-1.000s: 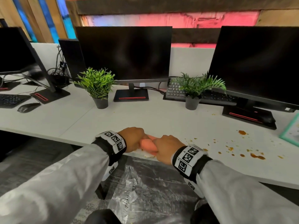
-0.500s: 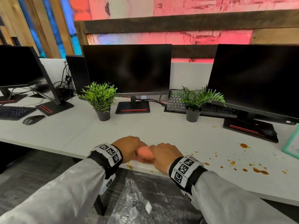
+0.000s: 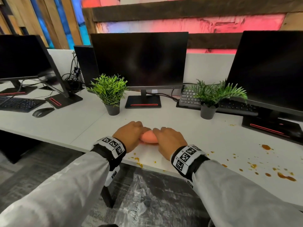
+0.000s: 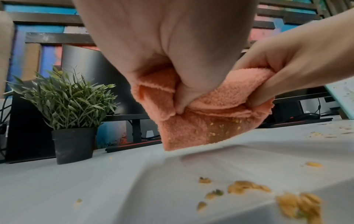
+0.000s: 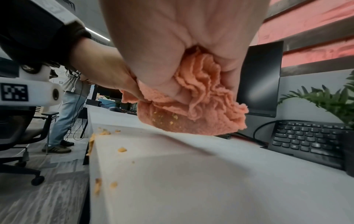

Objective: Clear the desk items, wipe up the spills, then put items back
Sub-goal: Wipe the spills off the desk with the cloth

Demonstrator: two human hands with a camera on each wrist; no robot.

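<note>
On the desk (image 3: pixel 82 126) edge, both hands bunch up the orange cloth (image 3: pixel 148 136), lifted just off the top w/ crumbs stuck to it. Wiping looks part done: brown spills (image 3: pixel 286 177) wait on the right. Left hand (image 3: pixel 129 136) & right hand (image 3: pixel 168 141) sit knuckles-up, fingers curled tight round it.

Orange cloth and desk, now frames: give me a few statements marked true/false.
1. Both hands grip the orange cloth. True: left hand and right hand bunch it.
2. The cloth is clean. False: yellow crumbs stick to its underside.
3. Brown spills remain on the desk right of the hands. True.
4. The two potted plants lie tipped over. False: left plant and right plant stand upright.
</note>
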